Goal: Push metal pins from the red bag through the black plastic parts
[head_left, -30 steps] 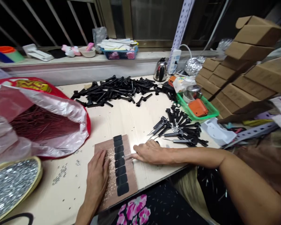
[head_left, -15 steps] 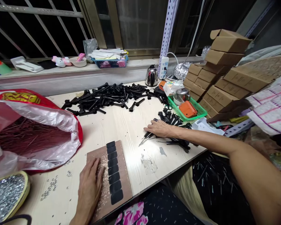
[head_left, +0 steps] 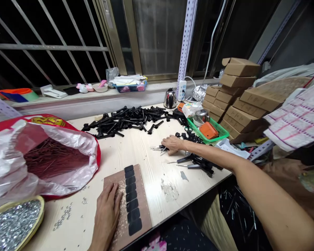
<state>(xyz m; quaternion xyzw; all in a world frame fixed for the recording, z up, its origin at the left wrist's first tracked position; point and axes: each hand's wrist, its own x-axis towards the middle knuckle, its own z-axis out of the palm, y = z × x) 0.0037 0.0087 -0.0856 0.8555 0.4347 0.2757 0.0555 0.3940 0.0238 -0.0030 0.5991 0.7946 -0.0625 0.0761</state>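
Bag (head_left: 62,182) of rods (head_left: 54,157) near left hand (head_left: 106,212)

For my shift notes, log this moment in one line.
left hand: on brown board | right hand: at black-handled pieces | black patches: in a row on board

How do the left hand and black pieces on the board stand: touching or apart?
Apart: the head view shows a strip of board between the left hand and the black pieces.
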